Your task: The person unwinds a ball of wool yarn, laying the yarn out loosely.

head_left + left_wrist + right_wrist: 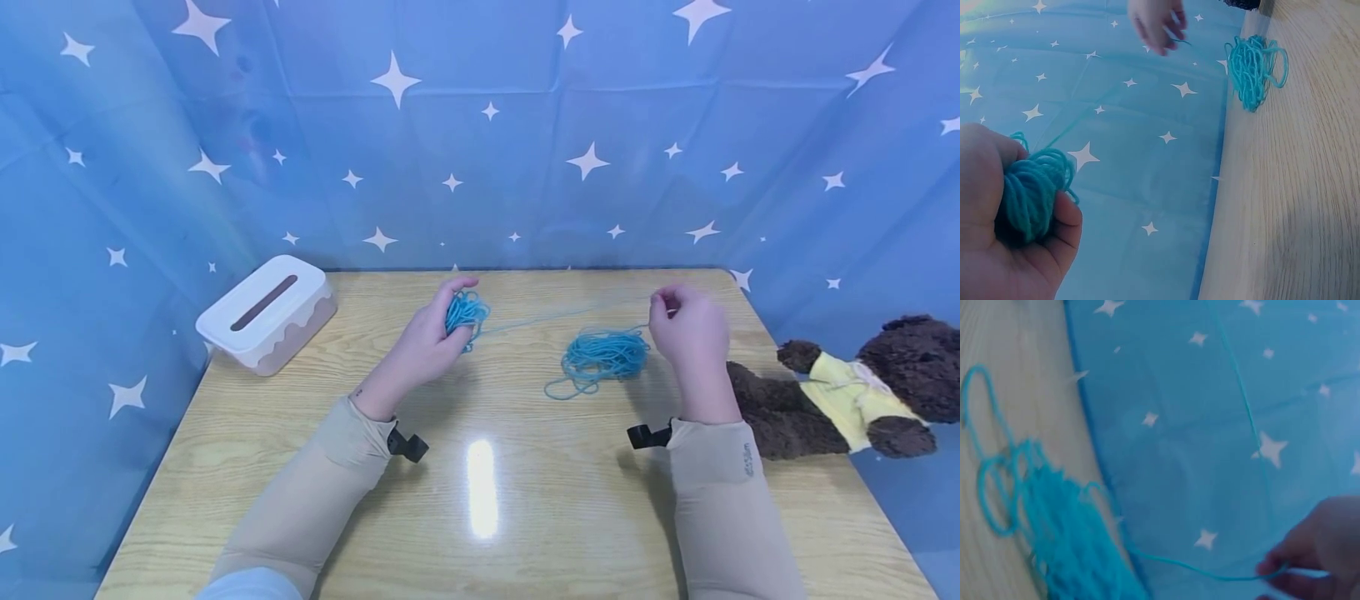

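Yarn bundle [467, 313], turquoise, sits above the table [525, 425] in the left hand [420, 346] in the head view, held in the curve between thumb and fingers. The right hand [690, 325] is nearly closed, its fingertips drawn together on the strand [536, 320], which stretches from the bundle across the gap and grows faint near that hand. Below and between the hands, nearer the right, a yarn pile [606, 357] of the same turquoise lies on the table, one loop spread toward the left. A lidded box [300, 325] with a slotted white top stands at the far left, and a dark plush bear [795, 417] in yellow lies across the right edge.

From the left wrist, the fingers curl round the bundle's wound coils, with small loops poking out past them. The right hand is blurred there, a short bit of strand at its fingertips.

From the right wrist, thumb and fingers pinch the strand, leaving hardly any gap; one length runs down to the pile, and another rises to the top of the view.
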Available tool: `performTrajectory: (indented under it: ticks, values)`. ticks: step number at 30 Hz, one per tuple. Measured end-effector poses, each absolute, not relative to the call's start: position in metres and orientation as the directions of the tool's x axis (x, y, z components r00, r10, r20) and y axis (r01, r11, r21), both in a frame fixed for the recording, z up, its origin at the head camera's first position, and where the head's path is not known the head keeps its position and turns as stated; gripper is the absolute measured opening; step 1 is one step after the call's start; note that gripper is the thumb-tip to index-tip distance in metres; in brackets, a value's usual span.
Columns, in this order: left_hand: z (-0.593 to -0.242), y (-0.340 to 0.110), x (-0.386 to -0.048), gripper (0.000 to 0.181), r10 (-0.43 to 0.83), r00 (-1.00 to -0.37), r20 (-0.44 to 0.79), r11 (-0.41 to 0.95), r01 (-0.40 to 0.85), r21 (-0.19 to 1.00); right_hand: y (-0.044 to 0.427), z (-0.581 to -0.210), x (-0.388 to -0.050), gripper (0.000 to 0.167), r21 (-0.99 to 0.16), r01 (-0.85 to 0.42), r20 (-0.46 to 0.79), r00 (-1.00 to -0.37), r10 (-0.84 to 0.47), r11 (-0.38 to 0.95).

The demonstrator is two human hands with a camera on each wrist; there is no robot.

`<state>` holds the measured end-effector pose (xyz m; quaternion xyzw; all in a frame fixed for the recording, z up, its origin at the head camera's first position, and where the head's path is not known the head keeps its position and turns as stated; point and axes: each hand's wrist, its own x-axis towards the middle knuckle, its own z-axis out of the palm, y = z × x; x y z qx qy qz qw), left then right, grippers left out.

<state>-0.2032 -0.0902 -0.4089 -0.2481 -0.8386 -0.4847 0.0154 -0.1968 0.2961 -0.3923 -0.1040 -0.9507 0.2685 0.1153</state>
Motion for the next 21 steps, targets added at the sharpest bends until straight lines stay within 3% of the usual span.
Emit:
performTrajectory:
  ticks: [6,12,16,21]
  values:
    - [-0.408,-0.089,-0.202,0.063,0.382,-0.884,0.269,0.396,0.420,0.817,0.308,-0.410,-0.206,0.041,-0.383,0.200,-0.106,-0.979,0.172,0.902]
    - [-0.408,-0.089,-0.202,0.064,0.398,-0.875,0.276,0.372,0.429,0.823,0.303,-0.420,-0.212,0.039,-0.295,0.199,-0.218,-0.966,0.136,0.935]
    - [-0.408,-0.088,-0.202,0.064,0.414,-0.865,0.283,0.363,0.442,0.820,0.289,-0.417,-0.209,0.041,-0.314,0.125,-0.148,-0.986,0.082,0.941]
    - [-0.408,-0.087,-0.200,0.065,0.430,-0.859,0.278,0.362,0.446,0.818,0.245,-0.412,-0.200,0.044,-0.521,-0.117,0.045,-0.993,-0.110,0.846]
